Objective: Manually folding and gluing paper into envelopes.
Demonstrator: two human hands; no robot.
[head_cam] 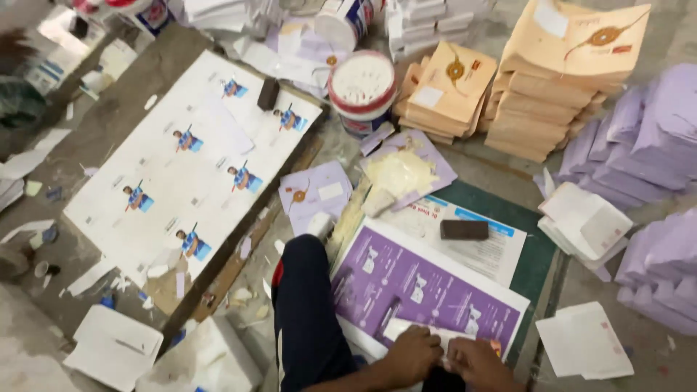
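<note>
Both hands are down at the bottom edge, left hand (412, 356) and right hand (475, 361) side by side, fingers curled down on a small white folded paper piece (421, 330) and pinching it flat against the purple printed sheet (425, 287) lying on the floor. So each grip is closed on that piece. A dark block (465, 229) sits on another printed sheet just beyond. Further up there's a glue tub (361, 87), stacks of tan envelopes (563, 80), and lilac envelope piles (653, 145) off to the right.
</note>
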